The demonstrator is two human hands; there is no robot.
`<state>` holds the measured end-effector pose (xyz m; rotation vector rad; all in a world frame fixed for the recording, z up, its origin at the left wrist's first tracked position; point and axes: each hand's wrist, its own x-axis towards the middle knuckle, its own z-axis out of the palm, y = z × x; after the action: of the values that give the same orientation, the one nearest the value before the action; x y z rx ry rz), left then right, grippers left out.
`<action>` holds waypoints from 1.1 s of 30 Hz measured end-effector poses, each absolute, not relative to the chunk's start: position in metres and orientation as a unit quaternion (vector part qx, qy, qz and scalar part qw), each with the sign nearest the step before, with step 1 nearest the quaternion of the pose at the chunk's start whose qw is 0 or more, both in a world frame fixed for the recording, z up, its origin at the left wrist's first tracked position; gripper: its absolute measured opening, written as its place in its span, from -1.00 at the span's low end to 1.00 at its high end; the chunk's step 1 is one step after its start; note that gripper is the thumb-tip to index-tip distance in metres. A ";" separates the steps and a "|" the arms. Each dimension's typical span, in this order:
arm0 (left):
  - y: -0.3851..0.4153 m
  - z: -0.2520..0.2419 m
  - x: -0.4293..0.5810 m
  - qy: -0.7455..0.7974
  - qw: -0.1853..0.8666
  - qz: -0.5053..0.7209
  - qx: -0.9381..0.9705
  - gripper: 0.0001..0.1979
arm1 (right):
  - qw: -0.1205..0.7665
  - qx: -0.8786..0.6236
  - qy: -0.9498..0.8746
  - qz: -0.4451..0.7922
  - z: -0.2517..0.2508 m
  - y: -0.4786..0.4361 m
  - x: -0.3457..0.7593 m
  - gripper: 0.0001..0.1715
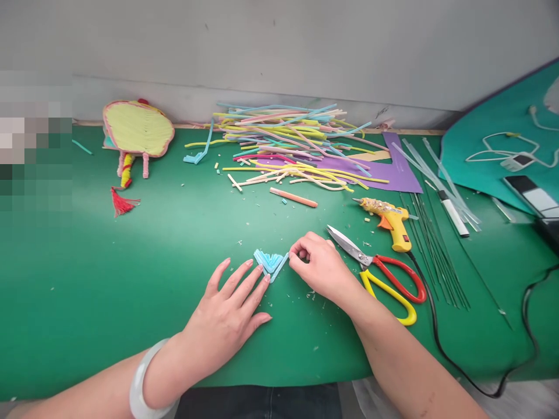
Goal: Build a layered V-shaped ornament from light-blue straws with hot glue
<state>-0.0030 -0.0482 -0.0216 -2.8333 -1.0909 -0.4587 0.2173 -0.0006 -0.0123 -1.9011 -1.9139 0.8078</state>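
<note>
A small light-blue piece of pipe cleaners (269, 261), bent into nested V shapes, lies flat on the green table. My left hand (231, 302) rests beside it, fingers spread, its middle fingertips touching the piece's left arm and lower point. At the right end of the outermost blue pipe cleaner (280, 267), my right hand (318, 262) is closed in a pinch; the fingers cover that tip. Just right of this hand lie open-bladed scissors (371, 262) with one red and one yellow handle.
Behind are a pile of pastel pipe cleaners (283, 131) and purple sheet (399, 169). A yellow glue gun (388, 218), its cord, green wires (432, 256), clear glue sticks (458, 183) and a marker (454, 214) lie right. A yellow fan-shaped craft (138, 128) sits back left.
</note>
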 end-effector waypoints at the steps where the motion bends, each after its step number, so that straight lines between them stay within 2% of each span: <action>1: -0.048 -0.022 -0.003 -0.355 0.037 -0.148 -0.922 -0.54 | 0.161 -0.669 -0.669 0.281 -0.012 0.000 0.217 -0.84; 19: -0.050 -0.019 -0.003 -0.357 0.045 -0.135 -0.923 -0.60 | 0.151 -0.682 -0.674 0.241 -0.012 0.001 0.212 -0.83; 33: -0.050 -0.019 -0.002 -0.368 0.057 -0.112 -0.921 -0.50 | 0.149 -0.683 -0.682 0.217 -0.012 0.001 0.210 -0.83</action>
<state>-0.0019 -0.0496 -0.0195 -2.7943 -1.1153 -0.3392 0.2102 0.0006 -0.0123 -1.9629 -1.9605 0.6231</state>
